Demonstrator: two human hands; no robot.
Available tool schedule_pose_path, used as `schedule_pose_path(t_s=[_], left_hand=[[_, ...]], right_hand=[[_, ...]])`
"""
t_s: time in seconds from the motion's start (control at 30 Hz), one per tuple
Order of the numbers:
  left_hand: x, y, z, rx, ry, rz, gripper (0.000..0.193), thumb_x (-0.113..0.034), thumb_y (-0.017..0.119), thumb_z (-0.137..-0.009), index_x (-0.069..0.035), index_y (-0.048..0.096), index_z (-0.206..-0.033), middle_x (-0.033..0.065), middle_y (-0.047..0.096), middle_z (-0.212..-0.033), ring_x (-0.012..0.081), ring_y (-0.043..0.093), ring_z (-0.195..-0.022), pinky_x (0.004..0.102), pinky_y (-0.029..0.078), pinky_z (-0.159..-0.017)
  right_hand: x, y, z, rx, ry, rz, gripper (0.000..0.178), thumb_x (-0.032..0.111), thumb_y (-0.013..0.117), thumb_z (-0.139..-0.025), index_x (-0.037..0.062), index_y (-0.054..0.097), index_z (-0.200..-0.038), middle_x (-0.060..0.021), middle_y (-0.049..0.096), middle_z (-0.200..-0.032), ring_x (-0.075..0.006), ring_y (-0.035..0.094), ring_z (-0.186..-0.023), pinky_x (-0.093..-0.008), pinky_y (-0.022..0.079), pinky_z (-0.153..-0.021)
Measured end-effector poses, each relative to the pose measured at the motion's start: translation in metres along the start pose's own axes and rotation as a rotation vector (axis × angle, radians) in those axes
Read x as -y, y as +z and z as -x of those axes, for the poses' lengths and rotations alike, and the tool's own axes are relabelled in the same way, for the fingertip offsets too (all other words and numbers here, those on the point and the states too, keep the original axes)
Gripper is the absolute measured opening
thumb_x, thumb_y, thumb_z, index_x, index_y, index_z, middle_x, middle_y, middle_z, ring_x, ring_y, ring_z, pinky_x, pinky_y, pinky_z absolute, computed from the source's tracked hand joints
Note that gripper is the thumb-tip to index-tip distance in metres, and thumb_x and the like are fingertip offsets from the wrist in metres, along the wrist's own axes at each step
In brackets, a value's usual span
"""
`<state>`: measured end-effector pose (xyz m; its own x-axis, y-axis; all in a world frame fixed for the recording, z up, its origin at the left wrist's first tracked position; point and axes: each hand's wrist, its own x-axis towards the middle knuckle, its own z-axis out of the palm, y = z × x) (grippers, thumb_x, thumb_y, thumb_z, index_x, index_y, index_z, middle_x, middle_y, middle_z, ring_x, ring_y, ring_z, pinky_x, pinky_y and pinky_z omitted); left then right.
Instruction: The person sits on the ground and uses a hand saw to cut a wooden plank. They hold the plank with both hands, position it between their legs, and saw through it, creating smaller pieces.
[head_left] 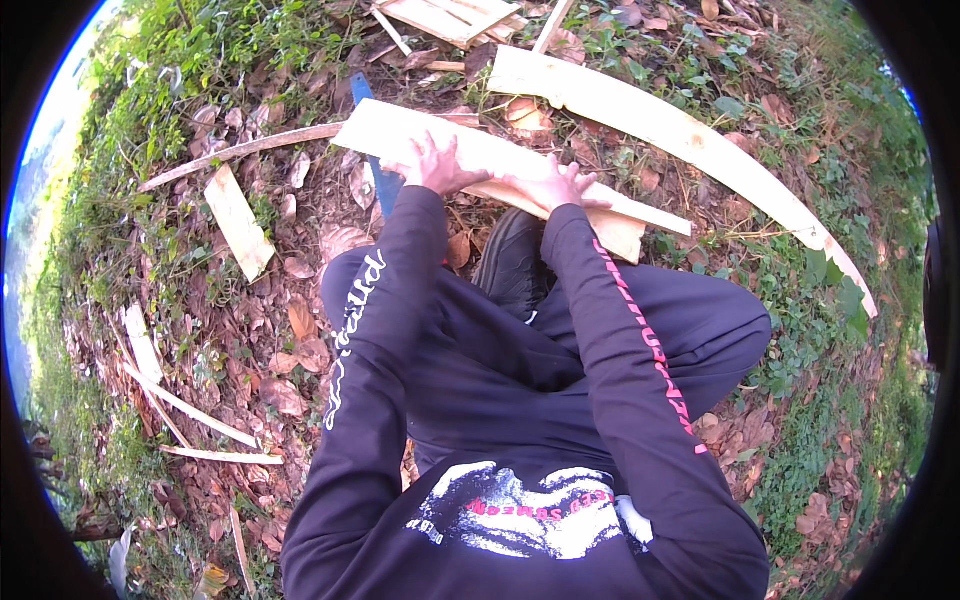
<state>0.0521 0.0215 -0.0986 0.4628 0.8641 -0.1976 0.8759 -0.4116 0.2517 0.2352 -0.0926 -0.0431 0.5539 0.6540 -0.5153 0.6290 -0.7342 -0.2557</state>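
A pale wooden board [390, 125] lies slantwise in front of my shins, its wide end at the left and its narrow end at the right. My left hand [437, 165] rests on it with fingers spread. Further right, my right hand [555, 185] also lies on the board, fingers apart and its thumb side toward the left hand. Under the board's right part, a second piece of wood [625, 240] shows. A blue, flat, tapering strip like a saw blade [386, 188] passes beneath the left end; its lower part is hidden by my left arm.
Beyond the board, a long curved-looking plank [680, 135] stretches to the right. Thin wood pieces [450, 18] are heaped at the far side. A long strip [240, 152], a short board [238, 225] and several slats [190, 405] lie leftward among leaves. My shoe [512, 255] is close below the board.
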Motion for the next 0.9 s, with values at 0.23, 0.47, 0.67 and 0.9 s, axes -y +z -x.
schedule_pose_path(t_s=[0.23, 0.47, 0.67, 0.9], left_hand=[[-0.004, -0.005, 0.003, 0.028, -0.012, 0.03, 0.127, -0.091, 0.052, -0.063, 0.002, 0.032, -0.148, 0.0435, 0.023, -0.146, 0.0533, 0.008, -0.143, 0.0629, -0.002, -0.114], [-0.023, -0.03, 0.017, 0.08, -0.075, 0.013, 0.124, -0.092, 0.051, -0.062, -0.006, 0.032, -0.15, 0.0419, 0.018, -0.149, 0.0592, 0.007, -0.14, 0.0661, 0.005, -0.112], [-0.005, -0.006, 0.008, -0.007, -0.024, -0.015, 0.126, -0.093, 0.05, -0.061, -0.004, 0.032, -0.149, 0.0411, 0.018, -0.149, 0.0577, 0.008, -0.141, 0.0719, 0.0, -0.109], [0.01, 0.021, -0.005, -0.084, -0.07, -0.091, 0.123, -0.093, 0.054, -0.057, -0.018, 0.031, -0.152, 0.0245, 0.015, -0.158, 0.057, 0.002, -0.142, 0.085, 0.002, -0.095]], right_hand=[[0.002, 0.0, 0.001, -0.003, 0.015, 0.02, 0.122, 0.09, 0.059, -0.057, 0.0235, 0.027, -0.153, -0.0215, 0.014, -0.159, -0.0512, -0.001, -0.144, -0.0778, -0.001, -0.105], [-0.002, 0.003, -0.006, -0.003, 0.026, 0.056, 0.12, 0.089, 0.059, -0.058, 0.0225, 0.028, -0.153, -0.0231, 0.014, -0.158, -0.0518, 0.0, -0.144, -0.0824, -0.001, -0.099], [-0.001, 0.005, -0.008, 0.025, 0.011, 0.023, 0.122, 0.09, 0.059, -0.057, 0.023, 0.026, -0.153, -0.022, 0.013, -0.159, -0.0506, -0.001, -0.145, -0.0817, -0.003, -0.1], [0.003, 0.007, -0.005, 0.016, -0.028, 0.021, 0.123, 0.09, 0.059, -0.056, 0.022, 0.027, -0.153, -0.024, 0.014, -0.158, -0.0531, 0.0, -0.144, -0.0755, 0.002, -0.106]])
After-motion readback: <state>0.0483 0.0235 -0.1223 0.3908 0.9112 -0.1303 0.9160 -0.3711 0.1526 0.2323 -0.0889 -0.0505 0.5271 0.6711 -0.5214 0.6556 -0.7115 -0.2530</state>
